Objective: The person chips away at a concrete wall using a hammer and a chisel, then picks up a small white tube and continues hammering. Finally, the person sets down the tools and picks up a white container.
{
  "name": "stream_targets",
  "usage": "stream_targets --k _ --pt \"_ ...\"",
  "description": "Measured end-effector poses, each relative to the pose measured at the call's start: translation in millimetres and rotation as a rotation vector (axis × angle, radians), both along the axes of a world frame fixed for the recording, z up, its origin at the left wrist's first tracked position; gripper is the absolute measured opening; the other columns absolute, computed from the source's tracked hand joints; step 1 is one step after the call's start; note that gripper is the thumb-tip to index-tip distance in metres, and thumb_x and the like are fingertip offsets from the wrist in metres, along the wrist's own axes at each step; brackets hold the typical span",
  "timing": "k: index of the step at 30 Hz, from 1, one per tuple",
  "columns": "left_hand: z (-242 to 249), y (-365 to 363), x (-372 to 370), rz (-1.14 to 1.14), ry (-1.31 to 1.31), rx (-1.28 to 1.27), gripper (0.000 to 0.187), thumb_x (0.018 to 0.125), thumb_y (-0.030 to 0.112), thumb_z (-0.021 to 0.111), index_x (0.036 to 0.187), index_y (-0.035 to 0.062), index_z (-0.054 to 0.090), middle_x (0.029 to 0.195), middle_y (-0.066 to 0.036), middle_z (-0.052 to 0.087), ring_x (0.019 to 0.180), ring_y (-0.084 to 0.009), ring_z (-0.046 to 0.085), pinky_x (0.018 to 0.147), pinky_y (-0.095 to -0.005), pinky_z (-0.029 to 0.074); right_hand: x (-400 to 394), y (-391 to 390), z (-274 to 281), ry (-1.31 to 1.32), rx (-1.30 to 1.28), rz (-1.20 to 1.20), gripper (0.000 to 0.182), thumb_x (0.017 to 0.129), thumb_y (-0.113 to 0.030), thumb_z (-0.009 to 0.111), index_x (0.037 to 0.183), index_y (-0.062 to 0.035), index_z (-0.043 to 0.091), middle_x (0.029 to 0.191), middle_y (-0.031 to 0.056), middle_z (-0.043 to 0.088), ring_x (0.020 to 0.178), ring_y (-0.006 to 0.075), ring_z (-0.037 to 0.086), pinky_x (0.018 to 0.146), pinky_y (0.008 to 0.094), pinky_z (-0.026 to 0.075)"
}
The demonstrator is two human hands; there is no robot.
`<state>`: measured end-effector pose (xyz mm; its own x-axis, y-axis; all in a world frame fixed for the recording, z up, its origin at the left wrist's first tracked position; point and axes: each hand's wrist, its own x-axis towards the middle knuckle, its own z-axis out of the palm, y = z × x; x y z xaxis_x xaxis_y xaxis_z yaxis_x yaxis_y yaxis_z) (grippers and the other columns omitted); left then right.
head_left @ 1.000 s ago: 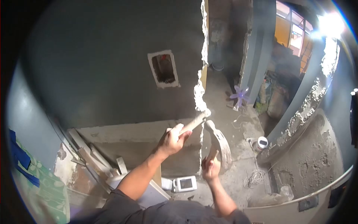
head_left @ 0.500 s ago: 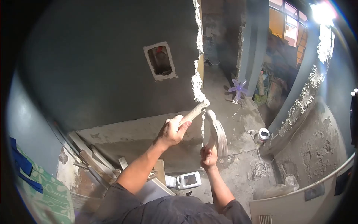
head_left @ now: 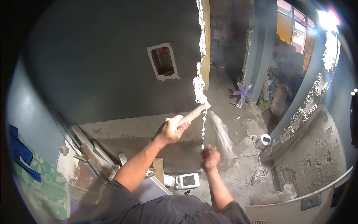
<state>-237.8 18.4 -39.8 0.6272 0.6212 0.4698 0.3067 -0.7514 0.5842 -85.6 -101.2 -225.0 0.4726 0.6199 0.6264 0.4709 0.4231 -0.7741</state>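
Observation:
My left hand (head_left: 172, 130) is closed round a thick, dust-coated chisel (head_left: 193, 115). The chisel slants up to the right, its far end at the rough, broken edge (head_left: 200, 89) of the dark grey wall (head_left: 112, 67). Lower right, my right hand (head_left: 210, 157) grips a hammer (head_left: 222, 135) smeared by motion; its head is apart from the chisel. Pale broken plaster runs along the wall's edge above and below the chisel's end.
A rectangular box recess (head_left: 163, 61) is cut into the wall. Below are a white jug (head_left: 187, 181) and boards (head_left: 97, 158). On the right floor lie a coiled cable (head_left: 257, 175), a white cylindrical device (head_left: 265, 140) and a purple fan (head_left: 243, 92). A lamp (head_left: 328, 19) shines upper right.
The hammer has swung slightly down and to the right, away from the chisel, and is more blurred. My left hand keeps its hold. The whole view has shifted a little.

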Motion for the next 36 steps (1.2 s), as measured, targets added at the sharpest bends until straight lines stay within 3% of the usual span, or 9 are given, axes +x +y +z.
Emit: stream_targets --k 7,11,13,14,17,21,27,34,36 --pt "-1.4 10.1 -2.6 -0.048 -0.019 -0.01 0.031 0.097 0.03 0.062 0.093 -0.0007 0.063 0.065 -0.017 0.056 0.056 -0.0259 0.054 0.058 -0.0367 0.046 -19.6 -31.0 19.8 0.431 0.278 0.181 0.071 0.094 -0.071 0.042 0.091 -0.0005 0.048 0.067 0.0036 0.045 0.055 0.0123 0.047 0.049 0.0275 0.041" --pt "2.5 3.6 -1.1 -0.033 -0.034 -0.027 0.031 0.097 0.031 0.062 0.09 -0.0002 0.062 0.065 -0.015 0.056 0.056 -0.022 0.053 0.058 -0.0353 0.045 -16.7 -27.3 34.5 0.41 0.584 0.396 0.034 0.102 -0.032 0.048 0.081 -0.0065 0.039 0.062 0.0037 0.041 0.052 0.0134 0.042 0.049 0.0297 0.038" --pt "-1.4 5.7 0.6 -0.035 -0.035 -0.032 0.031 0.097 0.03 0.063 0.09 -0.0003 0.062 0.064 -0.015 0.056 0.056 -0.0225 0.053 0.057 -0.0355 0.045 -9.9 -4.4 -14.5 0.563 0.193 0.353 0.039 0.104 -0.039 0.046 0.083 -0.0063 0.042 0.062 0.0028 0.045 0.051 0.0135 0.043 0.048 0.0293 0.037" --pt "-4.9 6.8 3.0 -0.023 -0.068 -0.001 0.03 0.096 0.029 0.063 0.089 -0.0004 0.062 0.064 -0.015 0.056 0.056 -0.0233 0.052 0.058 -0.0356 0.045 -0.1 16.7 -13.7 0.002 0.332 0.088 0.043 0.104 -0.046 0.047 0.088 -0.006 0.047 0.063 0.0003 0.048 0.053 0.0104 0.045 0.048 0.0271 0.037" --pt "-7.1 8.7 8.9 -0.012 -0.06 0.02 0.029 0.097 0.027 0.063 0.089 -0.001 0.063 0.065 -0.016 0.057 0.055 -0.0258 0.053 0.058 -0.0361 0.046 3.3 17.6 -8.2 0.614 0.088 0.309 0.044 0.102 -0.048 0.051 0.09 -0.0054 0.049 0.06 -0.0017 0.045 0.046 0.0067 0.041 0.042 0.0237 0.034" --pt "12.4 3.4 28.4 0.023 -0.024 0.016 0.028 0.096 0.026 0.065 0.089 -0.001 0.062 0.067 -0.021 0.06 0.062 -0.0366 0.063 0.058 -0.0396 0.049 22.4 -9.7 -15.8 0.615 0.109 0.212 0.059 0.096 -0.062 0.052 0.092 -0.003 0.053 0.061 -0.0003 0.048 0.048 0.0094 0.046 0.044 0.0245 0.037" --pt "16.6 -40.3 34.3 -0.185 -0.06 0.086 0.021 0.095 0.021 0.065 0.093 0.0001 0.067 0.076 -0.015 0.065 0.063 -0.0314 0.065 0.06 -0.0361 0.051 56.4 -72.5 -12.1 0.43 0.068 0.147 0.072 0.091 -0.072 0.047 0.092 -0.0002 0.053 0.066 0.0022 0.053 0.055 0.0106 0.051 0.049 0.0265 0.041" --pt "7.4 -48.1 28.4 0.207 -0.124 0.016 0.033 0.098 0.029 0.062 0.085 -0.0011 0.056 0.056 -0.013 0.046 0.049 -0.0184 0.044 0.049 -0.0358 0.039 81.9 -98.6 18.5 0.374 -0.041 0.157 0.072 0.094 -0.071 0.044 0.083 -0.0005 0.051 0.055 0.0006 0.046 0.048 0.0097 0.046 0.044 0.026 0.034" --pt "10.9 -54.9 35.4 0.273 -0.089 -0.003 0.037 0.098 0.031 0.062 0.08 0.0006 0.051 0.059 -0.02 0.054 0.053 -0.0377 0.059 0.05 -0.0415 0.044 85.0 -97.9 27.8 0.377 -0.019 0.232 0.072 0.094 -0.071 0.043 0.083 -0.0005 0.051 0.056 0.0011 0.047 0.048 0.01 0.046 0.044 0.0264 0.034"
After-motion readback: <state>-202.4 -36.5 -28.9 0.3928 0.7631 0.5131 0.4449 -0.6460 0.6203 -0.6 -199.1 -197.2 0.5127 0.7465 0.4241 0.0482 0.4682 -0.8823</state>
